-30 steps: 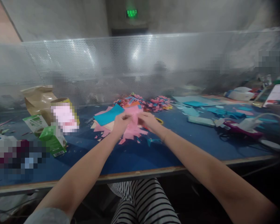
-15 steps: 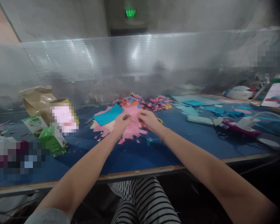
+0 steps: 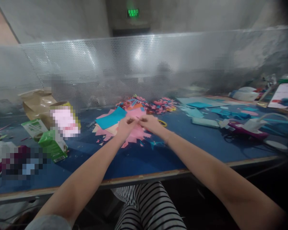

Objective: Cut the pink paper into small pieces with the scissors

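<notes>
Over the heap of pink paper sheets (image 3: 134, 137) my left hand (image 3: 126, 125) and my right hand (image 3: 148, 123) meet, fingertips pinched close together. Whatever is between them is too small and too close in colour to the paper behind to make out. A blue paper sheet (image 3: 111, 118) lies on the heap just left of my left hand. Beside my right hand, the yellow loop of a handle (image 3: 162, 123) pokes out, its other part covered by the hand. Small blue paper scraps (image 3: 157, 144) lie below my right wrist.
Behind the heap are piles of small folded coloured paper pieces (image 3: 162, 105). Left stand a green-and-white box (image 3: 54, 145) and a brown paper bag (image 3: 38, 103). To the right lie light blue sheets (image 3: 206, 102) and a purple device (image 3: 249, 130) with a cable. A perforated metal screen (image 3: 124, 64) closes the back.
My right hand has shifted left, so the fingertips of both hands now come together; the small gap between them has closed. My left hand stays nearly in place.
</notes>
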Demonstrator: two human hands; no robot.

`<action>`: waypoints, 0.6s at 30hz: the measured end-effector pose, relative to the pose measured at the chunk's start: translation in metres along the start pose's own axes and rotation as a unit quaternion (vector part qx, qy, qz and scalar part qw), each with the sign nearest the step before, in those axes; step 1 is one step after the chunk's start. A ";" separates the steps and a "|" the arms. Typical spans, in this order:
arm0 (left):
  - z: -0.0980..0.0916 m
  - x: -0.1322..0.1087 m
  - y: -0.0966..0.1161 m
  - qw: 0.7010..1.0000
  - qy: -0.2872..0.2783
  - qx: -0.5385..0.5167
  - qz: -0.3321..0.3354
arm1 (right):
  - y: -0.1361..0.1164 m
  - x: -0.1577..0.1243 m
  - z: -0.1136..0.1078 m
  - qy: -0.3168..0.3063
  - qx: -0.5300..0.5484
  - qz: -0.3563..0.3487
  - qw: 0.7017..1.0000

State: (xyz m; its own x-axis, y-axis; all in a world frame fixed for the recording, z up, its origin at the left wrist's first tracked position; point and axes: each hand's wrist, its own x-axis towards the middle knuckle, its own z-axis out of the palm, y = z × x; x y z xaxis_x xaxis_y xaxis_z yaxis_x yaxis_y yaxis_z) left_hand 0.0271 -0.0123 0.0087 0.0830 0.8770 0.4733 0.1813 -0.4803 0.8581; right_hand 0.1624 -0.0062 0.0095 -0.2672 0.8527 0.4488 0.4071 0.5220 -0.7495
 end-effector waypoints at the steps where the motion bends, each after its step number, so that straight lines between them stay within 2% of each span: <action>1: 0.000 0.000 0.000 1.000 0.000 0.001 0.002 | 0.000 0.000 0.000 0.000 -0.013 -0.004 1.000; 5: 0.000 0.000 0.001 1.000 0.001 0.022 0.013 | 0.000 0.000 0.002 0.012 -0.050 -0.018 0.999; 10: -0.004 0.004 -0.006 0.998 0.010 0.063 0.020 | -0.003 0.000 0.003 0.007 -0.046 -0.012 0.999; 18: -0.008 0.012 -0.027 0.999 0.005 -0.039 0.005 | -0.005 -0.002 0.004 -0.018 0.000 0.025 1.000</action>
State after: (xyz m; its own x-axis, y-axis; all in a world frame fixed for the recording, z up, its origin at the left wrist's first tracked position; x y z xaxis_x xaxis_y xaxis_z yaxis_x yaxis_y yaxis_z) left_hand 0.0153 0.0111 -0.0073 0.0741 0.8719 0.4840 0.1039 -0.4894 0.8658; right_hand 0.1574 -0.0105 0.0103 -0.2777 0.8765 0.3932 0.4202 0.4789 -0.7708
